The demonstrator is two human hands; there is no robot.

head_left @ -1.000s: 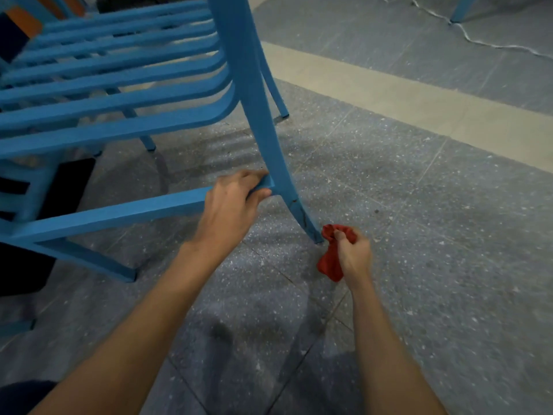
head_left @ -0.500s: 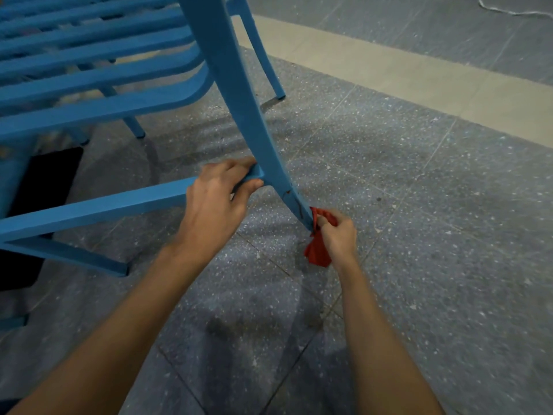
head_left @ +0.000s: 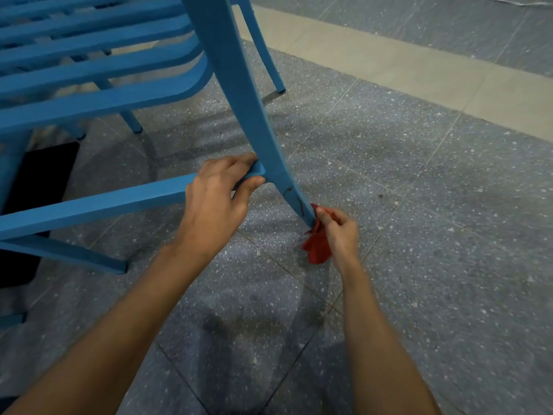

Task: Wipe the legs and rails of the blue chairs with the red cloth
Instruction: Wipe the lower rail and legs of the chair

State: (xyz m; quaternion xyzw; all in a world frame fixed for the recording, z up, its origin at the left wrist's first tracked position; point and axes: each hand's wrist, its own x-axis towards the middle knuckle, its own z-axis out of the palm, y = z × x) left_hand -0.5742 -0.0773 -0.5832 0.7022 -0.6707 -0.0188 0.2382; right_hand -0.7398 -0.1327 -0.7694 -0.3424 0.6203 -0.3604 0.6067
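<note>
A person's left hand [head_left: 218, 193] grips the lower rail [head_left: 119, 202] of a blue chair [head_left: 104, 100], fingers curled round it. The right hand [head_left: 338, 232] pinches the red cloth [head_left: 317, 250] against the foot of the leg [head_left: 257, 124], near the floor [head_left: 449, 205]. It would work best wrapped round the leg, then drawn firmly upward.

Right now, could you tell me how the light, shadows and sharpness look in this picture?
Head view: dim, even light, no glare on the floor; soft slat shadows under the blue chair, a darker shadow between the forearms; the right hand gripping the red cloth is slightly blurred, the left hand on the rail sharper.
</note>
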